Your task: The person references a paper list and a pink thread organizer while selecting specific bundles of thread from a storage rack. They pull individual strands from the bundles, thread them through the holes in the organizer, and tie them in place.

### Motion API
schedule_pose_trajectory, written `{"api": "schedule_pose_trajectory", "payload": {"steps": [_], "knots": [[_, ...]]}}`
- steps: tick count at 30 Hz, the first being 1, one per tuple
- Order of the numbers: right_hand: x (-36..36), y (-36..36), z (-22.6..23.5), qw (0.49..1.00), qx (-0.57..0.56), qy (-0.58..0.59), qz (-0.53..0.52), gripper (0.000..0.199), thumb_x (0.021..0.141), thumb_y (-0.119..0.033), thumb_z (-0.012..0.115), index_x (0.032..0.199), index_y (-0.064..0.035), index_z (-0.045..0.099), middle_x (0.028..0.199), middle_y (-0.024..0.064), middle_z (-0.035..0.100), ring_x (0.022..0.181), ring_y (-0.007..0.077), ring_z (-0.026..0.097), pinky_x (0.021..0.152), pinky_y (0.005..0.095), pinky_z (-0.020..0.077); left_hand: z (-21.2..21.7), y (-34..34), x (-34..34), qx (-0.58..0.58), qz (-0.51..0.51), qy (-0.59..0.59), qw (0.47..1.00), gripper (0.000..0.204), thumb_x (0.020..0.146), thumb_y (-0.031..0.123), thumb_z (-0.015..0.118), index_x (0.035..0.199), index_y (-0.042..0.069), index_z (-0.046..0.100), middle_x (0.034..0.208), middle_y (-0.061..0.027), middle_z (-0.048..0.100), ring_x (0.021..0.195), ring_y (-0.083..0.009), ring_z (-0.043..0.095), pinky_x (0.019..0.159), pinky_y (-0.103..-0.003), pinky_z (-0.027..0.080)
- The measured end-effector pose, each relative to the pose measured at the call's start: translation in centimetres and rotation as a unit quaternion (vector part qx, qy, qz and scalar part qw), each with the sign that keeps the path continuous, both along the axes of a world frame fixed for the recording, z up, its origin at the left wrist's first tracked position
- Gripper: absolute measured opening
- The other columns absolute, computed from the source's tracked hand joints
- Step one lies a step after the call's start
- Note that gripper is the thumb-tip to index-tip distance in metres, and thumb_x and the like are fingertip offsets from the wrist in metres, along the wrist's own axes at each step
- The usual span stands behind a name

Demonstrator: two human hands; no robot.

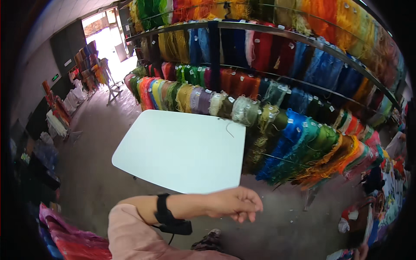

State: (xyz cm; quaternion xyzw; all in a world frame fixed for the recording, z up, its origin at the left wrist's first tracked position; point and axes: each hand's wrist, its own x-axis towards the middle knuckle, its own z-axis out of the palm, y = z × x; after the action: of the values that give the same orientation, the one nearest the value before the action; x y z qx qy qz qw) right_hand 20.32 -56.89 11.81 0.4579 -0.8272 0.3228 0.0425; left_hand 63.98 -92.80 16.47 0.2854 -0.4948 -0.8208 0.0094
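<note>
My left hand (236,205) reaches across in front of me, just past the near right corner of a white table (186,149). Its fingers curl loosely inward, and I see nothing held in them. A black strap with a small dark box (174,226) sits on the left wrist, below a pale pink sleeve. At the lower right rim a bit of my right hand (360,251) shows, near a heap of coloured material. Its fingers are too cut off and dim to read. On the tabletop's far right corner lies a loose thread (229,130).
Metal racks hung with tagged yarn skeins (299,130) in many colours stand behind and right of the table. A stand with more skeins (89,65) is by the bright doorway. Pink and red material (76,236) lies at the lower left; concrete floor (95,160) surrounds the table.
</note>
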Motion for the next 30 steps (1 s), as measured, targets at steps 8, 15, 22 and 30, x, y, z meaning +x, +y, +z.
{"api": "schedule_pose_trajectory", "payload": {"steps": [8, 15, 22, 30], "knots": [[20.6, -30.6, -0.5, 0.856, 0.043, -0.391, 0.334, 0.012, 0.071, 0.001, 0.054, 0.083, 0.0006, 0.051, 0.082, 0.0048, 0.051, 0.076, 0.0120, 0.051, 0.066, 0.0223, 0.0414, 8.7, -11.8, 13.1, -0.220, 0.267, -0.047, 0.937, 0.011, 0.077, 0.017, 0.053, 0.082, 0.008, 0.055, 0.073, -0.0010, 0.056, 0.053, -0.0036, 0.045, 0.046, -0.016, 0.036], [37.0, -41.4, -4.9, 0.809, 0.049, -0.310, 0.497, 0.011, 0.067, -0.002, 0.056, 0.078, -0.0025, 0.055, 0.075, 0.0085, 0.055, 0.070, 0.0201, 0.054, 0.065, 0.0264, 0.0437, 13.3, -28.6, 27.2, -0.430, 0.393, -0.167, 0.796, 0.009, 0.078, 0.017, 0.052, 0.078, 0.010, 0.057, 0.071, 0.0011, 0.056, 0.059, -0.0055, 0.050, 0.044, -0.015, 0.034], [41.2, -45.1, -7.6, 0.900, 0.167, -0.261, 0.307, 0.010, 0.069, -0.011, 0.058, 0.076, -0.0041, 0.058, 0.068, 0.0075, 0.055, 0.054, 0.0145, 0.051, 0.050, 0.0251, 0.0406, 9.7, -49.3, 34.3, -0.505, 0.395, -0.237, 0.730, 0.008, 0.069, 0.009, 0.056, 0.069, 0.002, 0.059, 0.058, -0.0050, 0.056, 0.050, -0.0110, 0.053, 0.038, -0.021, 0.037], [44.8, -46.3, -5.4, 0.922, 0.138, -0.264, 0.246, 0.006, 0.071, 0.005, 0.048, 0.074, 0.0002, 0.050, 0.072, 0.0106, 0.050, 0.061, 0.0175, 0.045, 0.055, 0.0255, 0.0375, 0.2, -64.3, 32.2, -0.708, 0.298, -0.366, 0.526, 0.014, 0.065, 0.014, 0.050, 0.063, 0.004, 0.061, 0.071, -0.0182, 0.058, 0.073, -0.0310, 0.057, 0.072, -0.038, 0.044]]}}
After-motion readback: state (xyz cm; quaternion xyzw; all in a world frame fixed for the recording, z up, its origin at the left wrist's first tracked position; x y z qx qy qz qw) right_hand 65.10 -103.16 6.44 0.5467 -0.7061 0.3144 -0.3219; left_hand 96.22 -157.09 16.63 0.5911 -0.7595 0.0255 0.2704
